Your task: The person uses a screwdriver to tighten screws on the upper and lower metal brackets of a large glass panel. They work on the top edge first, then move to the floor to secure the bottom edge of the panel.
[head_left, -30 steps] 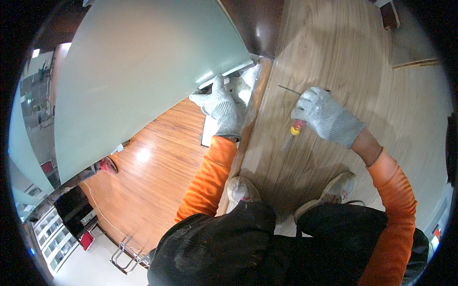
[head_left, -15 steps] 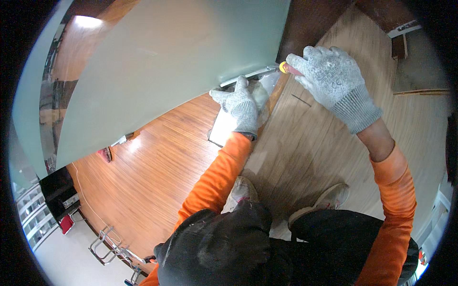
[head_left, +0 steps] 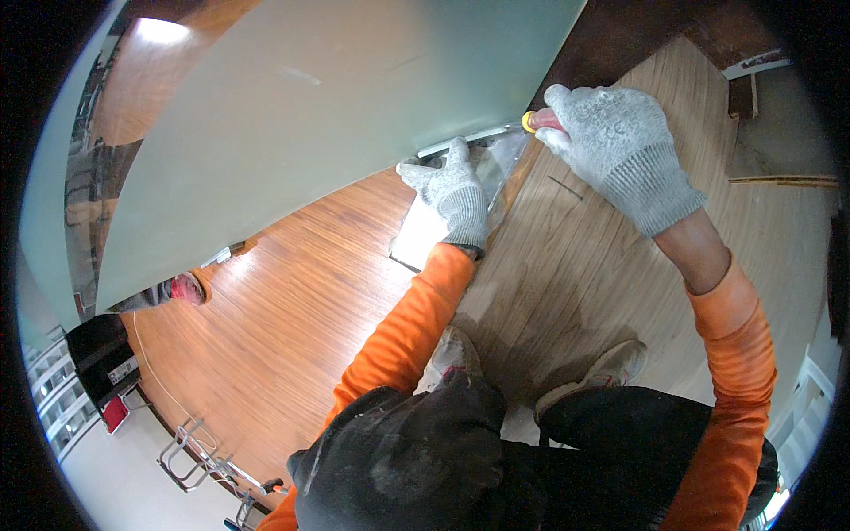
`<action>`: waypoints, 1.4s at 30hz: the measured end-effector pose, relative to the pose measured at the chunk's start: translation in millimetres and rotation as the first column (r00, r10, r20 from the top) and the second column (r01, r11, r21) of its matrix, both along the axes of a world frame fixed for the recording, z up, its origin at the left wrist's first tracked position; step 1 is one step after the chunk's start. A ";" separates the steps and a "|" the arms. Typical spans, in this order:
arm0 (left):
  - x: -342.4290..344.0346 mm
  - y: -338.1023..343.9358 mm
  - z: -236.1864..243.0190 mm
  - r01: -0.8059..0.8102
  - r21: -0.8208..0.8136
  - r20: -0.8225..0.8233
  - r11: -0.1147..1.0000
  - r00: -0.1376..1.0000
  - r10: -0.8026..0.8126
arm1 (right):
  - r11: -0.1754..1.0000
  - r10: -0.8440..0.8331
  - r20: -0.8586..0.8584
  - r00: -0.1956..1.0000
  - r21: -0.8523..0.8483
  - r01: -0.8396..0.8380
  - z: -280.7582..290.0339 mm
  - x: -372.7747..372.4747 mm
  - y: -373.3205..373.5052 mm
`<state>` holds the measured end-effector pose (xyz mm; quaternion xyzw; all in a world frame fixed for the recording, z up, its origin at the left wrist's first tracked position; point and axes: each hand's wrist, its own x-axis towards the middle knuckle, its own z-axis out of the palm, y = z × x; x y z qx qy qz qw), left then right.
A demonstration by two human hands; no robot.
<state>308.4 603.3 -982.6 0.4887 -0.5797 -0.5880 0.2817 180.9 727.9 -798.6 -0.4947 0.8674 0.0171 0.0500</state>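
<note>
My left hand (head_left: 450, 196), in a grey glove, touches a metal strip (head_left: 469, 138) along the bottom edge of a frosted glass panel (head_left: 301, 115), its fingers apart. Beneath it lies a pale plate (head_left: 416, 234) at the floor seam. My right hand (head_left: 620, 150), also gloved, is closed on a red-and-yellow handled tool (head_left: 544, 120) held at the right end of the strip; the tool's tip is hard to make out. A thin dark rod (head_left: 564, 188) lies on the wooden floor (head_left: 558, 257) just below that hand.
Another person's red shoe (head_left: 189, 288) shows at the left, below the glass. Metal-framed items (head_left: 190, 451), a black object (head_left: 102, 354) and a cable lie at the lower left. My shoes (head_left: 611, 367) stand below my hands. A dark panel (head_left: 766, 119) sits at upper right.
My right hand has moved up with the tool from over the floor to the strip, leaving the thin rod below it. My left hand stays at the strip. The view has shifted slightly.
</note>
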 end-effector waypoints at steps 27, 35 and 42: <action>97.8 9.7 65.8 -0.069 0.289 -0.108 0.955 0.989 0.104 | 0.725 -0.060 0.991 0.119 -0.039 0.687 -79.7 200.9 21.6; 170.5 -64.1 118.6 0.494 0.035 0.240 0.869 0.840 -0.487 | 0.771 0.004 0.969 0.249 -0.161 0.615 -52.9 189.7 45.4; 193.9 -48.7 118.4 0.744 -0.165 0.170 0.648 0.669 -0.724 | 0.828 0.056 0.924 0.378 -0.254 0.500 -40.7 129.7 44.3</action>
